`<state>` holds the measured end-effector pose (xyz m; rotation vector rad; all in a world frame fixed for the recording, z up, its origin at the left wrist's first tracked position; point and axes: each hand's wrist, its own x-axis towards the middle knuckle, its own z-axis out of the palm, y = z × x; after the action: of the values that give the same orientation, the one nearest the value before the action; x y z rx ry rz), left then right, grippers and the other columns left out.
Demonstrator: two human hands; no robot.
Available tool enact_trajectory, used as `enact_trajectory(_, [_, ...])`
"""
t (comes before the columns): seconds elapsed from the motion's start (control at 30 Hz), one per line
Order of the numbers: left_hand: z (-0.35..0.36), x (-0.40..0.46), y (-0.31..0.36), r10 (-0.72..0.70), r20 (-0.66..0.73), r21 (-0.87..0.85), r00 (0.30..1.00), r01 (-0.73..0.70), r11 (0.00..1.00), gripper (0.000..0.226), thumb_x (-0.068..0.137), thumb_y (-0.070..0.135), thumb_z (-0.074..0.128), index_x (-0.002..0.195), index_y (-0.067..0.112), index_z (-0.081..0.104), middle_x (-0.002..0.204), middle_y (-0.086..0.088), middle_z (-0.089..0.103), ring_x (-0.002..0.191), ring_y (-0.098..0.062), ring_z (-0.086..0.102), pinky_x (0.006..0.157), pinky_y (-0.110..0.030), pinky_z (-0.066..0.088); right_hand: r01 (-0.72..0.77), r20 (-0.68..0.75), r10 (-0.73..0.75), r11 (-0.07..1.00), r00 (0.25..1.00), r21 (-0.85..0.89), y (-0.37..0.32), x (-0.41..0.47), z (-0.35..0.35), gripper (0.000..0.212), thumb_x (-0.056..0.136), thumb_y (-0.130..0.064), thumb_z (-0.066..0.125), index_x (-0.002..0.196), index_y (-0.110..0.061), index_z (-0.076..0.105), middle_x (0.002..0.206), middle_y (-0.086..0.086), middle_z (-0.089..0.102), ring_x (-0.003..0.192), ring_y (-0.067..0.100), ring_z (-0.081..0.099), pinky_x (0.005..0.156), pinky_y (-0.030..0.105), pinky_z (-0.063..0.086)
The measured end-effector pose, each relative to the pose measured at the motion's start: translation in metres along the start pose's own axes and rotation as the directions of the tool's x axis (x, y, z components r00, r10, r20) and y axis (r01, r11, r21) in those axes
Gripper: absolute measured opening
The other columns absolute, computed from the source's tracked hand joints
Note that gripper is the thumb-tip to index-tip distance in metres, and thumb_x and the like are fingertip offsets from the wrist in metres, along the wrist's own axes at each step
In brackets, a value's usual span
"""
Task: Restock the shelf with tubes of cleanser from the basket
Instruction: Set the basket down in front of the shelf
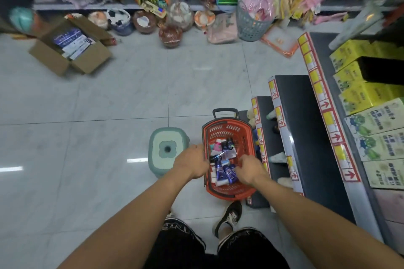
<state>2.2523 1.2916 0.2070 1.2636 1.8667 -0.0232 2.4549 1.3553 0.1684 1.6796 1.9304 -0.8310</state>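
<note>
Both bare hands reached down over the red plastic shopping basket [228, 129] on the pale tiled floor [109, 105]. Her or his left hand [192, 164] sat at the basket's left rim, fingers curled inward toward the contents; whether they gripped anything I could not tell, since the fingertips were hidden behind the hand. At the basket's right side the right hand [251, 170] hung knuckles up, fingers bent down among the tubes, and I could not tell whether it pinched one.

To the right of the right hand rose the stepped dark store shelf [306, 137], its edges lined with red and yellow price strips, the upper tiers stocked with yellow and pale green cartons [376, 120]. Far ahead of the hands, to the left, an open brown cardboard box [70, 50] of packaged goods stood on the floor. Just left of the left hand was a small mint-green plastic stool [167, 148].

Between the two hands, inside the basket, lay the dark blue and white cleanser tubes [225, 172], heaped loosely, with a pink-capped tube [217, 145] further in. Below the basket a black sneaker [229, 216] was planted on the tiles.
</note>
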Motion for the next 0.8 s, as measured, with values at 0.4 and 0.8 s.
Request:
enact_trajectory(0.4, [-0.078, -0.024, -0.057, 0.229, 0.032, 0.214, 0.973, -0.23, 0.949, 0.054, 0.098, 0.039, 0.052, 0.147, 0.016, 0.05, 0.144, -0.012, 0.058, 0.126, -0.033, 0.058, 0.102, -0.044, 0.052, -0.078, -0.106, 0.086, 0.994, 0.991, 0.073, -0.088, -0.066, -0.005, 0.021, 0.097, -0.029, 0.059, 0.112, -0.017, 0.068, 0.105, 0.004, 0.067, 0.089, 0.022, 0.062, 0.076, 0.031, 0.05])
enact_trajectory(0.8, [-0.095, -0.022, -0.049, 0.395, 0.134, 0.394, 0.909, -0.414, 0.82, 0.053, 0.096, 0.041, 0.053, 0.141, 0.015, 0.054, 0.137, -0.013, 0.062, 0.12, -0.033, 0.062, 0.097, -0.042, 0.055, -0.141, -0.182, 0.188, 0.96, 0.965, 0.243, -0.1, -0.1, 0.004, 0.032, 0.093, -0.032, 0.056, 0.12, -0.015, 0.06, 0.125, 0.01, 0.06, 0.111, 0.028, 0.057, 0.098, 0.04, 0.052])
